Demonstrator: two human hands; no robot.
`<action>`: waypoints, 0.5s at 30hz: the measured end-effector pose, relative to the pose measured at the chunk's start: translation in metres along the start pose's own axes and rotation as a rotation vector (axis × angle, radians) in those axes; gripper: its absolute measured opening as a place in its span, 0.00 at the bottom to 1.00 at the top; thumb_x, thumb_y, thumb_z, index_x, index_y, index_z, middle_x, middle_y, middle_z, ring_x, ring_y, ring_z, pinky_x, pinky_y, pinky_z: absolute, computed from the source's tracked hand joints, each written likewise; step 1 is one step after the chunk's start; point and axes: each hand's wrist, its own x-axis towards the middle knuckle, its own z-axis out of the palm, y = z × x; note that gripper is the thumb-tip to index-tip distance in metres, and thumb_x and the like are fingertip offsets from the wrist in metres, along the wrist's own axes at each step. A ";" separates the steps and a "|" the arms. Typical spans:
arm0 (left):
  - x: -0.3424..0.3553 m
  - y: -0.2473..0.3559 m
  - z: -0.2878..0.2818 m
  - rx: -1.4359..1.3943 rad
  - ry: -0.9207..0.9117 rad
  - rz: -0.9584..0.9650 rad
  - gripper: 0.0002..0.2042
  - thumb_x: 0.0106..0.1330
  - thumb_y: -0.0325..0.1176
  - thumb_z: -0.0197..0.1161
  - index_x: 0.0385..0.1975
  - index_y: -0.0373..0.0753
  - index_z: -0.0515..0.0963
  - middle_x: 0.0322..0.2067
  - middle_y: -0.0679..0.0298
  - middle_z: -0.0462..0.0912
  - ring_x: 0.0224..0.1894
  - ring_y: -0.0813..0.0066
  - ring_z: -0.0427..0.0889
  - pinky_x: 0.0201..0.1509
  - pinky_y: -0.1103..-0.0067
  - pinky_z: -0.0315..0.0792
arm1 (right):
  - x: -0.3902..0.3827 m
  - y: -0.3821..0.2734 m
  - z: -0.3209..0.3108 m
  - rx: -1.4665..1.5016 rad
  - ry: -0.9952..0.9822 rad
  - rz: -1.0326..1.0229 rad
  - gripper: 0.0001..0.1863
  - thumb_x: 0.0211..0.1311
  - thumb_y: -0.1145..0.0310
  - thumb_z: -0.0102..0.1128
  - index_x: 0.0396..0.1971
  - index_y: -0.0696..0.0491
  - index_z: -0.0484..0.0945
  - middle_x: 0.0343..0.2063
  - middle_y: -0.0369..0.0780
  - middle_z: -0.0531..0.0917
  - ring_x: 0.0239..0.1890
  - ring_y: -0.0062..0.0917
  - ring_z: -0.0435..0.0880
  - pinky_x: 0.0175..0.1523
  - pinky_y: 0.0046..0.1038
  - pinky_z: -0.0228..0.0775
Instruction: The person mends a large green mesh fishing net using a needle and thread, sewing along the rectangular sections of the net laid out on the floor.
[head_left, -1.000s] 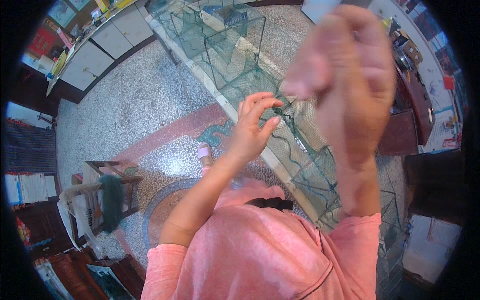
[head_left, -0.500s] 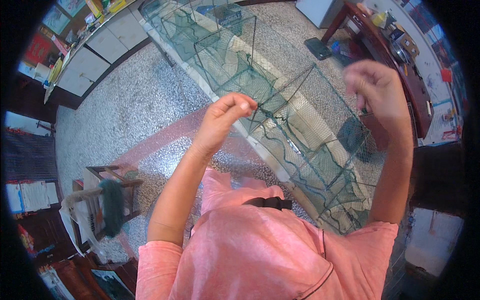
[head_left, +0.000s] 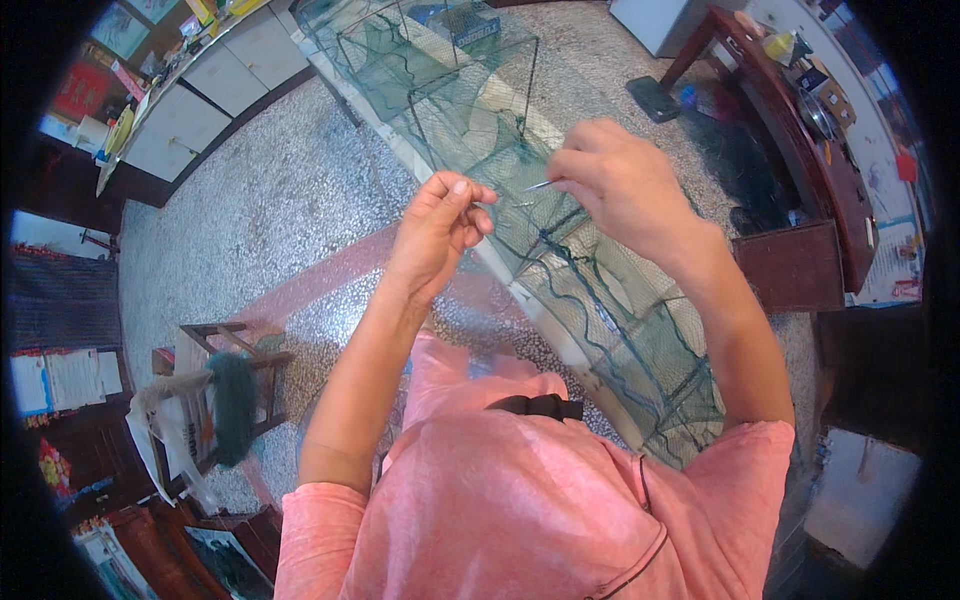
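Observation:
My left hand (head_left: 437,232) is raised in front of the net, thumb pressed to its curled fingers. What it pinches, if anything, is too small to make out. To its right, my right hand (head_left: 630,190) is closed on a slim, pointed metal needle (head_left: 540,185), whose tip points left toward my left fingers. A small gap separates the two hands. Below them stretches a long green mesh net trap (head_left: 450,125) with dark square frames, lying diagonally on a pale, narrow bench. Dark green cord (head_left: 575,262) runs along the netting.
A wooden stool (head_left: 265,360) at lower left carries a hank of green twine (head_left: 232,410) and a plastic bag. Cabinets (head_left: 190,125) stand at far left. At right is a dark red desk (head_left: 840,190) with an open drawer. A blue box (head_left: 465,25) lies beyond the net.
My right hand has come left, close to my left hand, and the needle now shows in it. My left hand has drawn slightly back to the left. The whole view has shifted a little.

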 end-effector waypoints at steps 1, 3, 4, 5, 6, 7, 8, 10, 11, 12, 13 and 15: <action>0.001 -0.001 -0.001 0.003 0.002 -0.009 0.05 0.69 0.33 0.51 0.33 0.40 0.69 0.37 0.59 0.77 0.27 0.79 0.74 0.28 0.86 0.67 | 0.005 0.002 0.006 -0.031 -0.035 0.003 0.03 0.49 0.71 0.56 0.25 0.51 0.77 0.27 0.38 0.75 0.36 0.32 0.76 0.38 0.33 0.70; 0.001 -0.001 -0.002 0.040 0.015 -0.030 0.05 0.69 0.33 0.51 0.33 0.40 0.69 0.39 0.58 0.77 0.25 0.81 0.72 0.25 0.88 0.63 | 0.011 0.006 0.015 -0.079 -0.084 0.005 0.03 0.49 0.70 0.55 0.25 0.50 0.78 0.27 0.38 0.75 0.36 0.32 0.76 0.38 0.33 0.70; 0.001 -0.001 -0.002 0.072 0.028 -0.044 0.05 0.69 0.33 0.51 0.33 0.40 0.69 0.40 0.58 0.77 0.25 0.82 0.72 0.24 0.89 0.62 | 0.014 0.007 0.019 -0.094 -0.101 0.005 0.04 0.49 0.70 0.55 0.24 0.50 0.78 0.27 0.38 0.75 0.36 0.32 0.76 0.39 0.33 0.70; 0.001 -0.001 -0.002 0.105 0.040 -0.059 0.05 0.69 0.33 0.51 0.33 0.40 0.69 0.40 0.57 0.77 0.24 0.83 0.71 0.22 0.90 0.60 | 0.017 0.008 0.023 -0.110 -0.118 0.006 0.04 0.49 0.69 0.55 0.24 0.50 0.78 0.27 0.38 0.75 0.36 0.32 0.76 0.39 0.33 0.70; 0.002 -0.003 -0.004 0.168 0.032 -0.047 0.06 0.69 0.34 0.51 0.32 0.40 0.69 0.42 0.56 0.77 0.24 0.85 0.70 0.21 0.91 0.58 | 0.018 0.010 0.026 -0.063 -0.137 0.011 0.04 0.49 0.69 0.55 0.24 0.51 0.78 0.26 0.38 0.75 0.36 0.32 0.76 0.39 0.33 0.70; 0.003 -0.004 -0.005 0.135 0.021 -0.062 0.06 0.70 0.34 0.51 0.32 0.39 0.68 0.42 0.56 0.77 0.24 0.85 0.70 0.21 0.90 0.58 | 0.020 0.011 0.028 -0.016 -0.154 0.015 0.04 0.49 0.69 0.56 0.24 0.51 0.78 0.26 0.38 0.75 0.36 0.33 0.76 0.39 0.34 0.70; 0.004 -0.005 -0.007 0.103 0.010 -0.078 0.06 0.70 0.34 0.50 0.32 0.39 0.68 0.42 0.56 0.76 0.23 0.84 0.70 0.21 0.90 0.58 | 0.021 0.011 0.030 0.030 -0.171 0.020 0.04 0.49 0.70 0.56 0.25 0.51 0.78 0.26 0.39 0.75 0.37 0.33 0.76 0.39 0.34 0.70; 0.005 -0.005 -0.011 0.016 0.009 -0.129 0.06 0.70 0.34 0.50 0.32 0.39 0.68 0.42 0.56 0.76 0.23 0.84 0.70 0.21 0.90 0.59 | 0.022 0.012 0.038 0.159 -0.169 0.060 0.03 0.49 0.70 0.58 0.25 0.52 0.78 0.25 0.40 0.75 0.37 0.35 0.76 0.40 0.35 0.70; 0.005 -0.005 -0.013 -0.038 0.019 -0.164 0.06 0.70 0.33 0.50 0.32 0.39 0.68 0.42 0.56 0.76 0.23 0.84 0.70 0.21 0.90 0.59 | 0.023 0.012 0.040 0.223 -0.168 0.083 0.03 0.49 0.70 0.59 0.25 0.52 0.78 0.25 0.40 0.75 0.38 0.36 0.76 0.40 0.35 0.70; 0.005 -0.005 -0.015 -0.092 0.028 -0.200 0.06 0.70 0.33 0.50 0.32 0.39 0.68 0.42 0.56 0.76 0.23 0.83 0.69 0.21 0.90 0.60 | 0.025 0.010 0.042 0.293 -0.172 0.115 0.04 0.49 0.70 0.60 0.25 0.52 0.78 0.26 0.40 0.75 0.38 0.37 0.76 0.40 0.36 0.69; 0.005 -0.006 -0.020 -0.105 0.013 -0.224 0.06 0.70 0.33 0.51 0.32 0.40 0.68 0.41 0.59 0.76 0.23 0.83 0.69 0.22 0.89 0.60 | 0.028 0.006 0.043 0.363 -0.175 0.146 0.04 0.48 0.71 0.61 0.26 0.53 0.77 0.26 0.40 0.74 0.38 0.37 0.76 0.41 0.36 0.69; 0.005 -0.009 -0.031 -0.132 -0.020 -0.273 0.05 0.69 0.34 0.52 0.32 0.42 0.69 0.39 0.65 0.77 0.25 0.83 0.68 0.25 0.88 0.60 | 0.031 -0.001 0.047 0.430 -0.200 0.172 0.05 0.48 0.71 0.62 0.27 0.53 0.77 0.27 0.39 0.74 0.38 0.38 0.75 0.41 0.36 0.68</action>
